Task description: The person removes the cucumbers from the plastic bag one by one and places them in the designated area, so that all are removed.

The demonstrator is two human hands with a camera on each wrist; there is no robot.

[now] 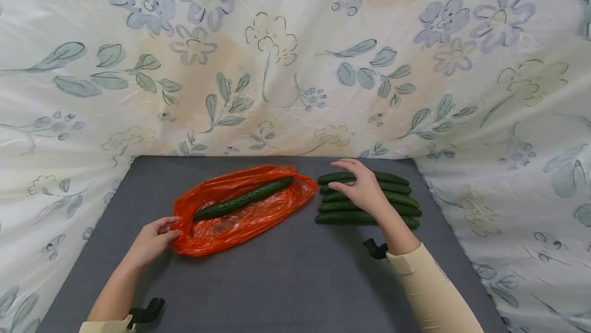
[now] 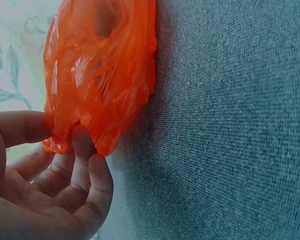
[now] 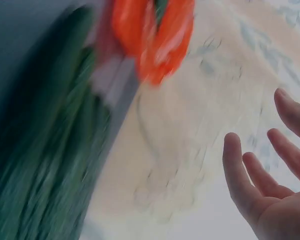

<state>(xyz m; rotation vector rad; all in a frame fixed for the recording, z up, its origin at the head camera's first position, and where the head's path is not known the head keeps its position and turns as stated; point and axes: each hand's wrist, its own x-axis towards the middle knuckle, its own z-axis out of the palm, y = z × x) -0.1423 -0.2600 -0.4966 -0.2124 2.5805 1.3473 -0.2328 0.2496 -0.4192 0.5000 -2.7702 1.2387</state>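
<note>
An orange-red plastic bag [image 1: 258, 225] lies spread on the grey table, its mouth gaping upward. One long dark green cucumber [image 1: 249, 198] rests in it at a slant. My left hand [image 1: 154, 240] pinches the bag's left end; in the left wrist view, thumb and fingers [image 2: 82, 142] hold the crumpled plastic [image 2: 97, 85]. Over a row of several cucumbers [image 1: 351, 218] at the right hovers my right hand [image 1: 362, 189], fingers spread and holding nothing. In the right wrist view that hand [image 3: 275, 200] is apart from the blurred cucumbers [image 3: 45, 135].
The grey table [image 1: 277, 287] ends at the back against a hanging flowered cloth [image 1: 295, 66], which also falls along both sides. Black wrist mounts [image 1: 146, 312] show at both forearms. The bag's right end lies close to the cucumber row.
</note>
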